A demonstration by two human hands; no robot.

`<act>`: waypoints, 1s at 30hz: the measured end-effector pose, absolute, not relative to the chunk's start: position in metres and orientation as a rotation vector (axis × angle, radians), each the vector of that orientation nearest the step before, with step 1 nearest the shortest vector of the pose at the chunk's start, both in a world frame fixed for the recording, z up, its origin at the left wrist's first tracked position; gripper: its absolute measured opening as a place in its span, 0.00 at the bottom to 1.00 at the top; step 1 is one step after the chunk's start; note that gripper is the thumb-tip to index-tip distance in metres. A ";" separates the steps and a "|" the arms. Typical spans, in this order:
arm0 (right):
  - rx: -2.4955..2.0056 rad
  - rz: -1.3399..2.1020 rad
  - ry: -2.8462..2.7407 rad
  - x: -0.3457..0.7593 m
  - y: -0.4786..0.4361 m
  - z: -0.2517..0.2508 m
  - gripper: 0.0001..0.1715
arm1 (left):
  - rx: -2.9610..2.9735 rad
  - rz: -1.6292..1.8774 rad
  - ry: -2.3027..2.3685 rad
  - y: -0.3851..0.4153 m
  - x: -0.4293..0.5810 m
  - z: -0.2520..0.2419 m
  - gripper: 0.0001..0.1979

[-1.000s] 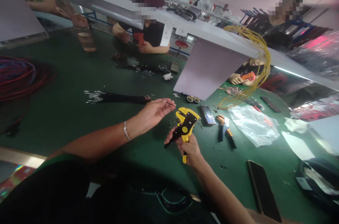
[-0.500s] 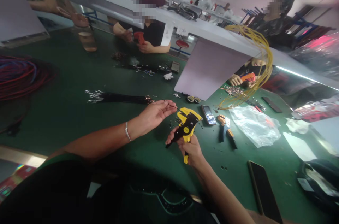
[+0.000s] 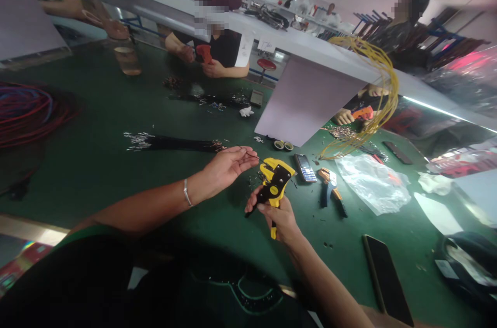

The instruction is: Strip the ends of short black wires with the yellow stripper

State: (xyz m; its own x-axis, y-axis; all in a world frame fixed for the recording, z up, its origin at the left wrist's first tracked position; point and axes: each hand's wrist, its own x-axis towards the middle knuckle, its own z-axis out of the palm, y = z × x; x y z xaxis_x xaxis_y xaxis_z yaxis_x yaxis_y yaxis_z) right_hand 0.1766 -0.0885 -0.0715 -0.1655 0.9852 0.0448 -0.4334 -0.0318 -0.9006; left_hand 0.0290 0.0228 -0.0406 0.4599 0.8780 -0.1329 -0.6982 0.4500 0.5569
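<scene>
My right hand [image 3: 280, 217] grips the handles of a yellow and black wire stripper [image 3: 274, 183], its jaws pointing up and away from me. My left hand [image 3: 229, 165] pinches a thin black wire [image 3: 253, 155] between thumb and fingers, its tip at the stripper's jaws. A bundle of black wires with bare shiny ends [image 3: 171, 143] lies on the green table [image 3: 97, 162] just beyond my left hand.
A small phone [image 3: 305, 167], orange-handled pliers [image 3: 330, 191], a clear plastic bag [image 3: 373, 183] and a dark phone [image 3: 386, 279] lie to the right. Yellow wires [image 3: 373, 90] hang from a white shelf [image 3: 310, 95]. Red and blue cable coils [image 3: 27, 110] lie at the left. Other people work across the table.
My left hand has brought the wire tip a little to the right, up to the stripper's jaws. My right hand has shifted the stripper slightly.
</scene>
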 end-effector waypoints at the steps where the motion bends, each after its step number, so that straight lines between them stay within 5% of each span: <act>1: -0.778 1.506 -0.987 0.177 -0.089 -0.072 0.15 | 0.465 1.013 0.438 0.023 0.029 -0.041 0.08; 30: -0.757 1.526 -0.980 0.178 -0.090 -0.071 0.17 | 0.434 0.995 0.414 0.018 0.031 -0.040 0.08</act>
